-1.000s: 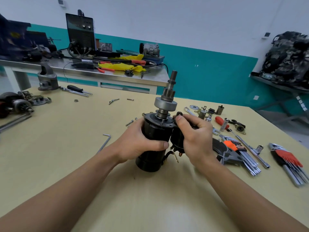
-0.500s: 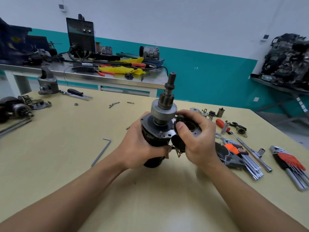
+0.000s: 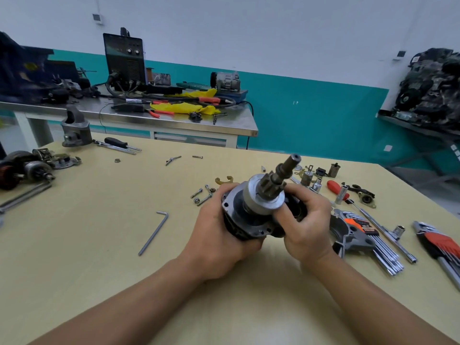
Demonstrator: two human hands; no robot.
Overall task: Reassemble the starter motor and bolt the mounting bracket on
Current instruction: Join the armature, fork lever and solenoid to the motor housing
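Black-bodied starter motor [image 3: 249, 220] was held in both hands over the middle of the pale table [image 3: 99, 245]. Its pinion shaft [image 3: 286, 170] was tilted up and to the right, the silver flange facing the camera. Left hand [image 3: 216, 242]: fingers wrapped round the motor's body from below. Right hand [image 3: 308, 225]: fingers curled over the dark part on the motor's right side, thumb laid against the silver collar. Holders: an orange clip [image 3: 358, 226] carrying a fan of hex keys, and a red clip [image 3: 440, 242] carrying a second fan at the table's right edge. Under the orange set lay a grey cast piece [image 3: 353, 242], possibly the mounting bracket, though it was half hidden. Against one second earlier, the motor no longer stood upright on the table with its shaft vertical; it had been lifted and tipped over. Counted: two hex-key sets, one loose hex key [image 3: 154, 232] left of the hands, one red-handled screwdriver [image 3: 334, 186], and three sockets [image 3: 344, 194] among the small parts on the right.
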